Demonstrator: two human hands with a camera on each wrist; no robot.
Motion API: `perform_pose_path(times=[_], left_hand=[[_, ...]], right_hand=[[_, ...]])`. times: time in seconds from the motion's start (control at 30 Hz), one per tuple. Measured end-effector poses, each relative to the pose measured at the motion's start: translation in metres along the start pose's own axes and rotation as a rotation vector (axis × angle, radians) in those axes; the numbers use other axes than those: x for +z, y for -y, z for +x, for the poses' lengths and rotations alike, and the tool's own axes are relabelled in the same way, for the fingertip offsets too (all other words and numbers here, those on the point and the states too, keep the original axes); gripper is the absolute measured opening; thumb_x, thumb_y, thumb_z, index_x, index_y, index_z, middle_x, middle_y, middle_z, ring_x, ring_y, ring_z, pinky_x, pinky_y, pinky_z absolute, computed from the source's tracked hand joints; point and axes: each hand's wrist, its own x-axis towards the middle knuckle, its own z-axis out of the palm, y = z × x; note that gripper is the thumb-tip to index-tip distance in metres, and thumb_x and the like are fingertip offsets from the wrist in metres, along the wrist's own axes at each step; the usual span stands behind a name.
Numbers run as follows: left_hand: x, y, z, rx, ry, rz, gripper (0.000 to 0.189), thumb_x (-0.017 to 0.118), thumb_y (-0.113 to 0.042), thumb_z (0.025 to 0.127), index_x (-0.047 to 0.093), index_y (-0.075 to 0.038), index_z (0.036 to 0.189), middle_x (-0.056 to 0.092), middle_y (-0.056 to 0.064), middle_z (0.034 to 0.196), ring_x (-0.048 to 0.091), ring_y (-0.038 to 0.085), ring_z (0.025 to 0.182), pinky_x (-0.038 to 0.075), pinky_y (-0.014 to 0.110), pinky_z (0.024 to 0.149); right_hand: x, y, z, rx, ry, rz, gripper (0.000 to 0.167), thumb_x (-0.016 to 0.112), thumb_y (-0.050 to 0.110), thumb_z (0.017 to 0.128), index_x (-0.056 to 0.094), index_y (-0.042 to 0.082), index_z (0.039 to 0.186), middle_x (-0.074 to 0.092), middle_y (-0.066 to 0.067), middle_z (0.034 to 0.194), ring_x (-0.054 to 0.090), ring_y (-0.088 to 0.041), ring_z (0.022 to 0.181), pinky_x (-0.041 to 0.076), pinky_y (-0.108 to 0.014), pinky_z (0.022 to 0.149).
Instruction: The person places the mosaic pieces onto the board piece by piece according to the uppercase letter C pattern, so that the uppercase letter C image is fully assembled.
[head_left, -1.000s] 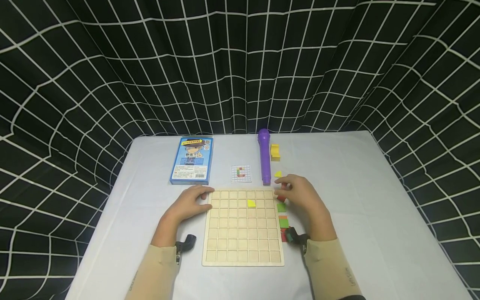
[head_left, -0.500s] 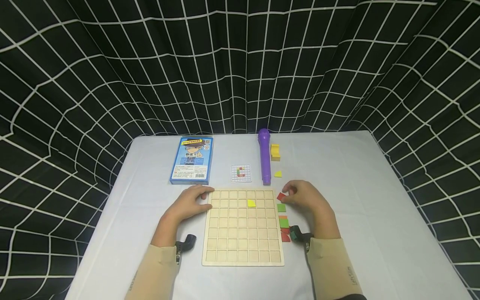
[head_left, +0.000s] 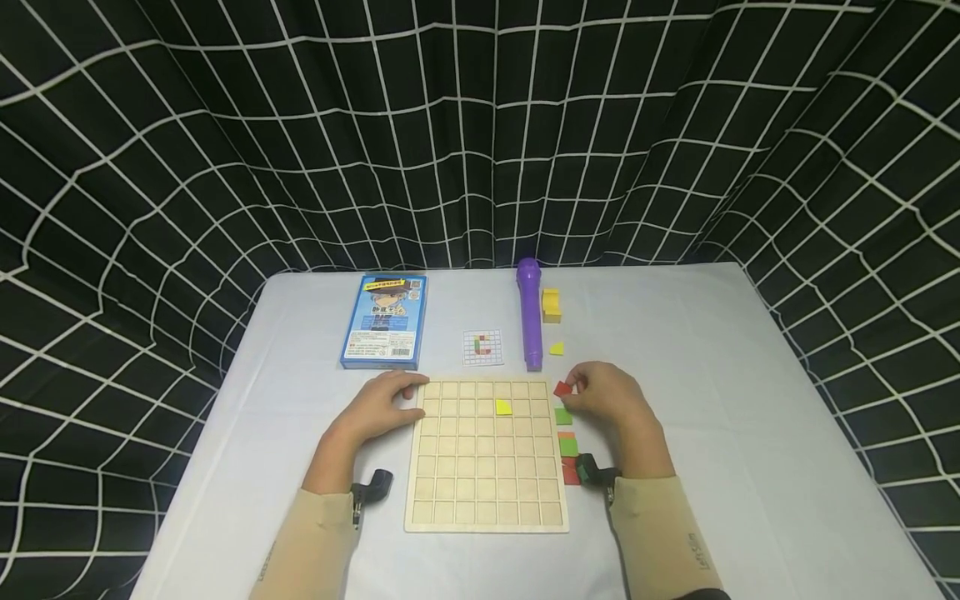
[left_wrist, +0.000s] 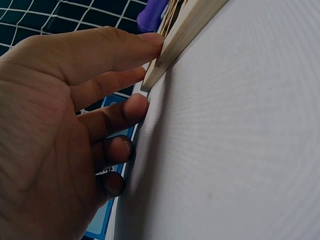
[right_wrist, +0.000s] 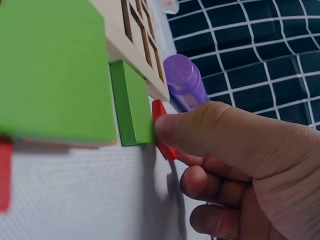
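My left hand [head_left: 377, 407] rests thumb and index finger against the upper left corner of a pale wooden grid board [head_left: 476, 467]. In the left wrist view the thumb [left_wrist: 115, 50] touches the board's edge, and the other fingers are loosely bent. Just beyond the board's right side, my right hand [head_left: 609, 392] pinches a small red tile [head_left: 562, 389] between thumb and fingers. In the right wrist view the red tile [right_wrist: 161, 127] stands tilted under the thumb, beside a green block [right_wrist: 131, 105]. One yellow tile [head_left: 503, 407] lies on the board's second row.
Right of the board lie a green tile [head_left: 563, 416], a green piece [head_left: 568, 447] over an orange one, and red pieces [head_left: 571, 475]. Behind the board are a blue box [head_left: 384, 322], a pattern card [head_left: 482, 347], a purple microphone-shaped tube [head_left: 530, 317], yellow blocks [head_left: 552, 307] and a yellow piece [head_left: 557, 349].
My right hand has moved from the board's upper right corner slightly down and right, and now pinches the red tile, which has turned a little. The left hand has stayed put.
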Motion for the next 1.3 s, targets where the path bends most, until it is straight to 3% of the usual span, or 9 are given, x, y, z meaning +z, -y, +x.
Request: perform_pose_path(times=[0.13, 0.3, 0.43, 0.57, 0.7, 0.87, 1.0, 1.13, 1.3], left_hand=[[0.002, 0.002, -0.001, -0.003, 0.001, -0.009, 0.058, 0.082, -0.030, 0.084, 0.065, -0.019, 0.138, 0.061, 0.005, 0.139, 0.048, 0.034, 0.137, 0.034, 0.054, 0.115], [0.003, 0.003, -0.001, -0.002, -0.005, -0.007, 0.057, 0.082, -0.030, 0.084, 0.065, -0.019, 0.138, 0.062, 0.003, 0.135, 0.050, 0.032, 0.134, 0.035, 0.052, 0.113], [0.003, 0.003, -0.001, 0.004, -0.009, -0.004, 0.057, 0.082, -0.030, 0.084, 0.065, -0.019, 0.138, 0.063, 0.003, 0.133, 0.051, 0.031, 0.132, 0.036, 0.052, 0.113], [0.004, 0.005, -0.001, 0.006, -0.011, -0.001, 0.057, 0.082, -0.030, 0.084, 0.065, -0.019, 0.137, 0.063, 0.002, 0.130, 0.052, 0.030, 0.130, 0.037, 0.051, 0.113], [0.004, 0.006, 0.000, 0.006, -0.014, -0.006, 0.058, 0.083, -0.031, 0.084, 0.065, -0.019, 0.137, 0.063, 0.002, 0.130, 0.051, 0.031, 0.132, 0.036, 0.051, 0.113], [0.002, 0.006, 0.000, 0.009, -0.014, -0.001, 0.058, 0.083, -0.031, 0.083, 0.066, -0.020, 0.137, 0.063, 0.003, 0.133, 0.049, 0.033, 0.135, 0.035, 0.053, 0.114], [0.002, 0.005, 0.001, 0.024, -0.015, 0.004, 0.058, 0.083, -0.030, 0.083, 0.066, -0.019, 0.137, 0.064, 0.002, 0.126, 0.050, 0.033, 0.133, 0.035, 0.053, 0.114], [0.002, 0.004, 0.002, 0.019, -0.011, 0.006, 0.058, 0.083, -0.030, 0.083, 0.066, -0.020, 0.137, 0.063, -0.001, 0.117, 0.051, 0.031, 0.131, 0.036, 0.051, 0.113], [0.002, 0.004, 0.002, 0.014, -0.007, 0.006, 0.058, 0.083, -0.030, 0.084, 0.065, -0.019, 0.138, 0.064, 0.001, 0.124, 0.051, 0.031, 0.133, 0.036, 0.052, 0.114]], right_hand=[[0.000, 0.003, 0.000, -0.019, -0.026, -0.025, 0.019, 0.079, 0.021, 0.076, 0.070, 0.011, 0.089, 0.054, 0.000, 0.073, 0.050, -0.019, 0.070, 0.038, -0.035, 0.062], [-0.006, 0.009, -0.002, -0.036, -0.065, -0.039, 0.021, 0.078, 0.020, 0.076, 0.070, 0.010, 0.092, 0.055, -0.002, 0.075, 0.051, -0.020, 0.071, 0.039, -0.036, 0.062], [-0.012, 0.021, -0.006, -0.065, -0.098, -0.039, 0.027, 0.078, 0.024, 0.080, 0.072, 0.010, 0.102, 0.063, -0.002, 0.089, 0.053, -0.021, 0.076, 0.043, -0.036, 0.065], [-0.017, 0.036, -0.013, -0.131, -0.136, -0.034, 0.032, 0.077, 0.027, 0.083, 0.073, 0.009, 0.109, 0.068, -0.003, 0.102, 0.056, -0.021, 0.078, 0.047, -0.038, 0.069], [-0.018, 0.052, -0.019, -0.210, -0.175, -0.037, 0.031, 0.075, 0.025, 0.083, 0.074, 0.009, 0.110, 0.070, -0.002, 0.103, 0.056, -0.020, 0.078, 0.048, -0.038, 0.069], [-0.012, 0.073, -0.024, -0.271, -0.176, -0.016, 0.028, 0.076, 0.022, 0.084, 0.073, 0.011, 0.110, 0.071, -0.001, 0.108, 0.063, -0.023, 0.087, 0.052, -0.041, 0.075], [-0.002, 0.087, -0.026, -0.318, -0.167, -0.020, 0.025, 0.077, 0.020, 0.084, 0.074, 0.013, 0.108, 0.071, -0.001, 0.111, 0.066, -0.024, 0.098, 0.055, -0.044, 0.083], [0.008, 0.096, -0.025, -0.360, -0.152, -0.044, 0.023, 0.076, 0.018, 0.082, 0.075, 0.013, 0.105, 0.071, 0.002, 0.108, 0.064, -0.019, 0.092, 0.054, -0.041, 0.081], [0.023, 0.100, -0.019, -0.422, -0.119, -0.063, 0.023, 0.079, 0.018, 0.080, 0.076, 0.012, 0.102, 0.071, 0.004, 0.102, 0.063, -0.014, 0.086, 0.054, -0.037, 0.078]])
